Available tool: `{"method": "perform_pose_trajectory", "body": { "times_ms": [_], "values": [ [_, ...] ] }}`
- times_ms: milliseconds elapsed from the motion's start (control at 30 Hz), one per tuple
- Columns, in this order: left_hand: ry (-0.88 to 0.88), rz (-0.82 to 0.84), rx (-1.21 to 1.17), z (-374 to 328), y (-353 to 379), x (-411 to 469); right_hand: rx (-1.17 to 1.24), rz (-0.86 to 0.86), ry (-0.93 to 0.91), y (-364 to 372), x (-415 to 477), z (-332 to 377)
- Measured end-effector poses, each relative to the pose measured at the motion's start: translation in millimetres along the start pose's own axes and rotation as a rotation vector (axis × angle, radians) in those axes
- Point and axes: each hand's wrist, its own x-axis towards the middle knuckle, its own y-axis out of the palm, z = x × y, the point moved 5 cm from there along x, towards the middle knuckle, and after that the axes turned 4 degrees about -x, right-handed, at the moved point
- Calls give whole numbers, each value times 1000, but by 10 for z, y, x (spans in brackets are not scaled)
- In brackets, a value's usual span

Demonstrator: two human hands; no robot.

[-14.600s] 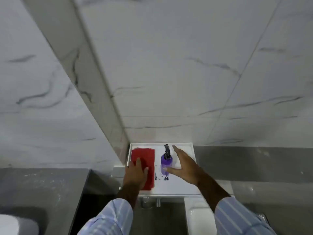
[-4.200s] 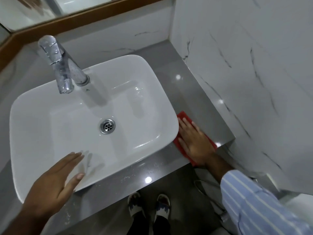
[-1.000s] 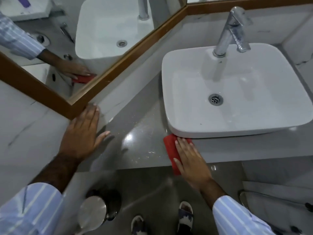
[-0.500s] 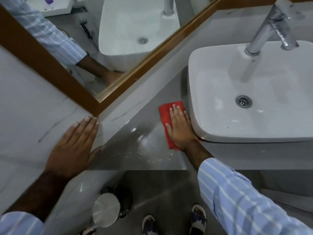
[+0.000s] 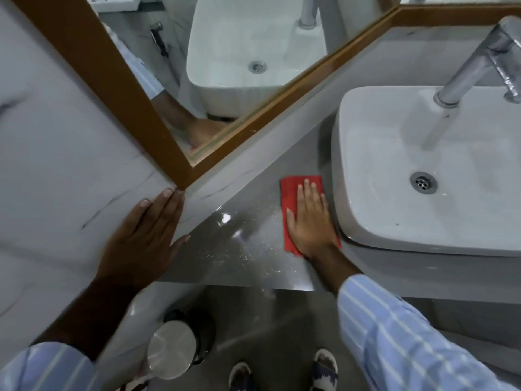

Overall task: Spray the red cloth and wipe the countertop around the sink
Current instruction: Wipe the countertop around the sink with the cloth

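Note:
The red cloth (image 5: 290, 193) lies flat on the grey countertop (image 5: 239, 249), just left of the white sink (image 5: 394, 221). My right hand (image 5: 310, 221) presses flat on the cloth, fingers together and pointing to the back wall. My left hand (image 5: 143, 235) rests flat against the marble side wall, below the corner of the mirror frame, holding nothing. Wet specks and streaks glisten on the countertop left of the cloth. The spray bottle is not visible.
A chrome tap (image 5: 479, 60) rises at the sink's back right. A wood-framed mirror (image 5: 225, 66) reflects the basin and my arm. On the floor below stands a steel pedal bin (image 5: 172, 354); my sandalled feet (image 5: 324, 371) are near it.
My right hand has slid the cloth from the counter's front edge toward the back wall along the sink's left side. My left hand stays on the wall.

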Motion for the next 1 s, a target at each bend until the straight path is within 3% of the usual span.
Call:
{"method": "perform_pose_trajectory", "body": {
  "times_ms": [100,167,300,367,433,567,667,733,833,933,1000],
  "values": [
    [-2,-19,-79,-30,-11,2,19,-31,159,-93,376,115],
    [-20,-6,-133,-28,-24,6,17,-20,113,-92,295,220],
    [-23,0,-98,4,-36,1,-100,65,-424,15,-626,384],
    [-20,-4,-73,9,-37,-6,-97,93,-537,38,-837,211],
    [-16,-9,-59,10,-21,-10,-69,54,-390,9,-667,26],
    [-11,-26,-40,-6,1,-4,8,-52,188,-52,59,6],
    [-13,-25,-16,-13,42,-4,92,-57,339,-45,437,317],
    [-13,-30,2,-15,38,8,81,-64,209,13,436,668],
    [-1,-24,39,-7,16,16,58,0,-179,91,-142,1186],
    [2,-15,46,0,-5,18,14,78,-641,134,-821,1142],
    [1,-7,28,0,-5,14,-30,92,-805,167,-843,895]
  ]
}}
